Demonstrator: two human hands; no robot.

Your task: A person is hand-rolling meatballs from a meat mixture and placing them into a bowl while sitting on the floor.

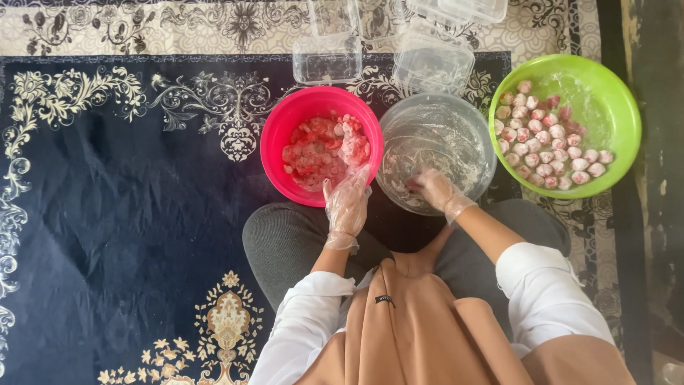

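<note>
I sit cross-legged on a rug with three bowls in front of me. My left hand (348,203), in a clear plastic glove, rests with fingers spread on the near rim of the pink bowl (279,126), which holds pink-red pieces (320,151). My gloved right hand (436,191) reaches into the clear bowl (470,122), whose inside is smeared with white flour; its fingers are curled near the bottom, and whether they hold a piece is unclear. The green bowl (605,93) at the right holds several flour-coated round pieces (545,146).
Several clear plastic containers (427,64) with lids stand beyond the bowls. The dark blue patterned rug (128,214) spreads out to my left. A dark strip of floor (659,178) runs along the right edge.
</note>
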